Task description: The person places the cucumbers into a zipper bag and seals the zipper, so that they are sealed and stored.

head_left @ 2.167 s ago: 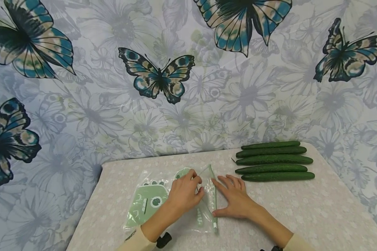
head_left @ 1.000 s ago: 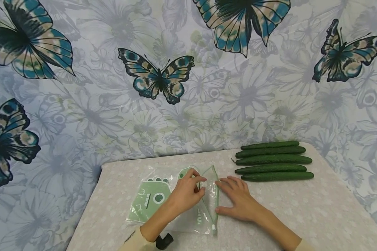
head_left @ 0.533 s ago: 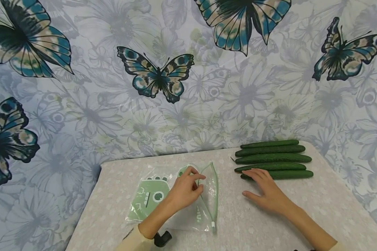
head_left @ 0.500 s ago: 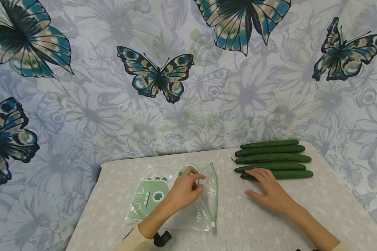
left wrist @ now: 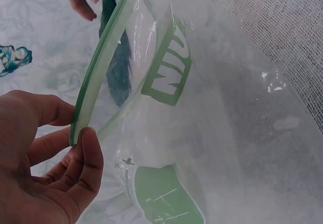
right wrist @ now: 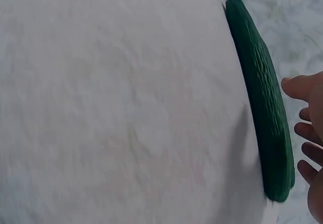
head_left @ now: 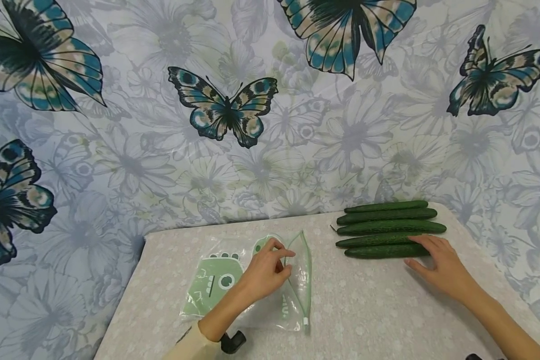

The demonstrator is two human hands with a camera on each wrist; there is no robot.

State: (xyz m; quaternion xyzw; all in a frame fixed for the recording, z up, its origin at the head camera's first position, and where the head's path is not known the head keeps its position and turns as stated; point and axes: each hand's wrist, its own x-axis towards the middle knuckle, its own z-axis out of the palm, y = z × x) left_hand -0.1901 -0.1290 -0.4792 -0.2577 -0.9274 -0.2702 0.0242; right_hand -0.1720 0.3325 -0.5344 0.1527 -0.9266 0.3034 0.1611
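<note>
Your left grip [head_left: 263, 272] alone holds the bag [head_left: 272, 312]; your right grip [head_left: 441, 267] has crossed to the cucumbers [head_left: 391, 227].
On the surface [head_left: 351, 325], you pinch the bag's green edge [left wrist: 99, 67]; farther off, your right grip, spread and away from that edge now, is at the nearest cucumbers, contact unclear.

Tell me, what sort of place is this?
Possibly a home or small studio set up for simple kitchen work, though I can't be sure. A cloth-covered table stands before a butterfly-printed backdrop, bearing five cucumbers and a clear zip bag.
</note>
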